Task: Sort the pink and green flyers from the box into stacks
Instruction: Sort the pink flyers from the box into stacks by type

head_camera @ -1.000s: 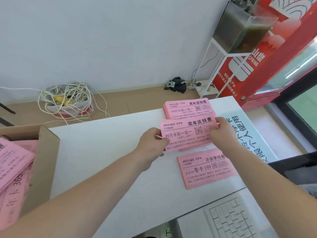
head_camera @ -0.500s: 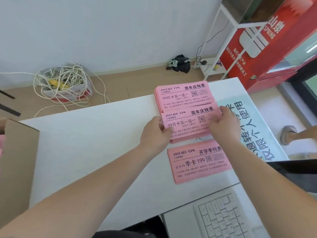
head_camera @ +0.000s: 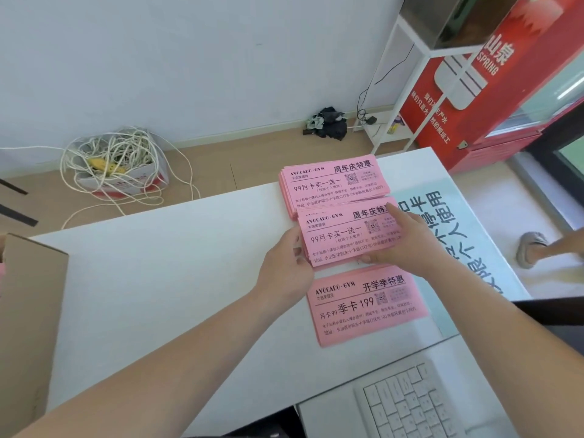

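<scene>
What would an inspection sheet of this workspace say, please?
Surface: white table, clean-looking.
Job's things: far pink stack; held pink bundle; near pink stack; cardboard box at left; green flyers: nothing seen.
Clutter: keyboard, blue printed sheet.
Hands: left hand and right hand grip the held pink bundle's ends.
Cables: white cord coil on floor; black cable by wall.
Surroundings: red cabinet, white shelf frame, dark cloth heap.
</scene>
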A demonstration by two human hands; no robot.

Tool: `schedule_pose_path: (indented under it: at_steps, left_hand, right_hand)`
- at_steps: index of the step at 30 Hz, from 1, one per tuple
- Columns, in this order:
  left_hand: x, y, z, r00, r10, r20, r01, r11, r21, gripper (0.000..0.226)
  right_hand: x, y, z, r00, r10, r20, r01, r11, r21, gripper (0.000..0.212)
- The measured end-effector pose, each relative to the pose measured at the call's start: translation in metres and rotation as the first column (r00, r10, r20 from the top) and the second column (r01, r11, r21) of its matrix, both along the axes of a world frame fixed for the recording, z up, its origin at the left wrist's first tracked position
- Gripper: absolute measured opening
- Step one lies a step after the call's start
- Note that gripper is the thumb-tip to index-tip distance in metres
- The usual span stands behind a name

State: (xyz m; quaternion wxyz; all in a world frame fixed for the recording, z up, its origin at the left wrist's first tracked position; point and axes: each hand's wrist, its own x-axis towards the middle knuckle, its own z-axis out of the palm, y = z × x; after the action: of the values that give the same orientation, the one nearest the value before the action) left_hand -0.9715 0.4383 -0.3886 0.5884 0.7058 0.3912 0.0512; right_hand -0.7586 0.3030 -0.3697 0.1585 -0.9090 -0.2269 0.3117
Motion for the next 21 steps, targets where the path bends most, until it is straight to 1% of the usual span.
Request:
schedule_pose_path:
  at_steps: [3, 5, 8, 12, 13, 14, 16, 17, 18, 21]
  left_hand:
    - [-0.002, -0.003, 0.005, 0.998, -0.055, 0.038, 0.055, 0.998, -0.005, 0.060]
    - [0.000, -0.006, 0.008, 0.996, -0.068, 0.052, 0.069, 0.998, -0.009, 0.064]
    - [0.000, -0.007, 0.003, 0.996, -0.054, 0.064, 0.054, 0.999, 0.000, 0.064]
    - [-0.002, -0.005, 0.001, 0.995, -0.089, 0.037, 0.085, 0.993, 0.085, 0.060]
    - [0.000, -0.006, 0.000, 0.994, -0.112, 0.017, 0.109, 0.988, 0.112, 0.062]
    - [0.002, -0.006, -0.001, 0.990, -0.140, -0.021, 0.141, 0.975, 0.174, 0.066]
    - [0.009, -0.004, -0.007, 0.974, -0.183, -0.132, 0.219, 0.912, 0.348, 0.072]
    - [0.012, -0.003, -0.009, 0.965, -0.194, -0.179, 0.252, 0.879, 0.404, 0.069]
    - [0.014, -0.003, -0.010, 0.957, -0.197, -0.212, 0.273, 0.857, 0.437, 0.062]
    - [0.017, -0.003, -0.014, 0.947, -0.191, -0.259, 0.303, 0.797, 0.523, 0.029]
  right_hand:
    - [-0.002, 0.001, -0.003, 1.000, 0.029, -0.007, -0.029, 0.999, 0.016, 0.130]
    - [-0.003, 0.001, -0.005, 1.000, 0.016, 0.013, -0.016, 0.999, 0.040, 0.124]
    - [-0.003, 0.000, -0.007, 0.999, -0.021, 0.044, 0.017, 0.996, 0.084, 0.121]
    - [0.000, -0.001, -0.011, 0.999, -0.036, 0.033, 0.032, 0.995, 0.097, 0.125]
    - [0.000, 0.000, -0.010, 0.999, -0.028, 0.036, 0.024, 0.996, 0.089, 0.125]
    - [0.000, 0.001, -0.010, 0.999, -0.018, 0.041, 0.015, 0.997, 0.078, 0.124]
    - [0.000, 0.002, -0.011, 0.999, -0.011, 0.052, 0.007, 0.997, 0.071, 0.123]
    - [0.000, 0.002, -0.011, 0.998, -0.013, 0.058, 0.009, 0.997, 0.073, 0.122]
    - [0.000, 0.002, -0.011, 0.998, -0.012, 0.067, 0.007, 0.997, 0.075, 0.121]
    - [-0.001, 0.000, -0.013, 0.995, -0.008, 0.103, 0.000, 0.997, 0.077, 0.117]
